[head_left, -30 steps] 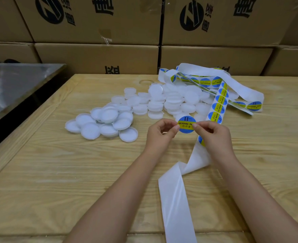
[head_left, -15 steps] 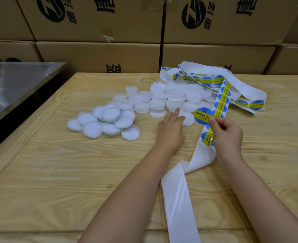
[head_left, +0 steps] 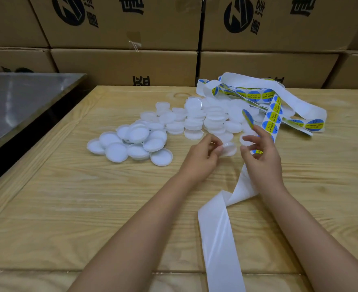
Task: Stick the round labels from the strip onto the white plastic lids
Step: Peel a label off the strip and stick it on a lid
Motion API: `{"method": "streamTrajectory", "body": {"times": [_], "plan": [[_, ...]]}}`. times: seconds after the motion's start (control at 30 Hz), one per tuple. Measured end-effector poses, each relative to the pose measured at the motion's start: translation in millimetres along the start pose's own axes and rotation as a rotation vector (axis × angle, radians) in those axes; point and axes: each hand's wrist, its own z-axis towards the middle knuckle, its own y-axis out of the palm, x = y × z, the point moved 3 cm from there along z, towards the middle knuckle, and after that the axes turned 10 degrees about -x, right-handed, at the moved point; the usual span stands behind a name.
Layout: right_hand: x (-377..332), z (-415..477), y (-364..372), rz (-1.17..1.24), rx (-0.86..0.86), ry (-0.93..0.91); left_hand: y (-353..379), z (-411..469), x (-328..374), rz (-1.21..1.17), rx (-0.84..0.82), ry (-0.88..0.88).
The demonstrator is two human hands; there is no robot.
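Left hand: the left hand (head_left: pixel 201 159) has its fingers curled round one white lid (head_left: pixel 228 149). It holds the lid by the rim, just above the surface (head_left: pixel 89 207).
Right hand: the right hand (head_left: pixel 262 157) is half open, with loose, bent fingers. It holds one round label (head_left: pixel 247 120) by its edge at the fingertips. The label stands up, with its thin side toward us.
Where the label is: at 1 o'clock from the held lid, close to it but not touching.
Step now: I think the label is peeled off and the lid is picked, so sticking comes next.
Next move: bring the label flat over the middle of the lid, then press it down smooth. Sticky side down!
Strip: the strip (head_left: pixel 274 114) runs from under the right hand up to 1 o'clock. Its bare end (head_left: pixel 216 239) trails down to 6 o'clock.
Other lids: the pile of lids (head_left: pixel 195 123) lies at 12 o'clock from the hands and spreads toward 10 o'clock. I see no labels on them.
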Motion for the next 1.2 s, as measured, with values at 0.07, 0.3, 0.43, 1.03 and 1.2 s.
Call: {"method": "streamTrajectory", "body": {"times": [0.07,0.3,0.43,1.03,1.2], "plan": [[-0.3,-2.4,7.5,-0.049,-0.072,-0.001,-8.3,-4.8,2.2,-0.079,0.008,-0.009],[-5.8,-6.9,17.3,0.318,-0.162,0.145,-17.8,-15.1,-3.5,-0.604,-0.027,-0.169],[-7.8,-9.0,18.3,0.394,-0.176,0.181,-20.1,-18.3,-11.5,-0.736,-0.127,-0.2],[-5.8,-7.7,17.2,0.434,-0.185,0.202,-23.2,-15.9,-13.0,-0.736,-0.114,-0.205],[-4.9,-1.7,5.1,0.419,0.024,0.154,-22.9,-15.5,-13.1,-0.764,-0.043,-0.237]]}}
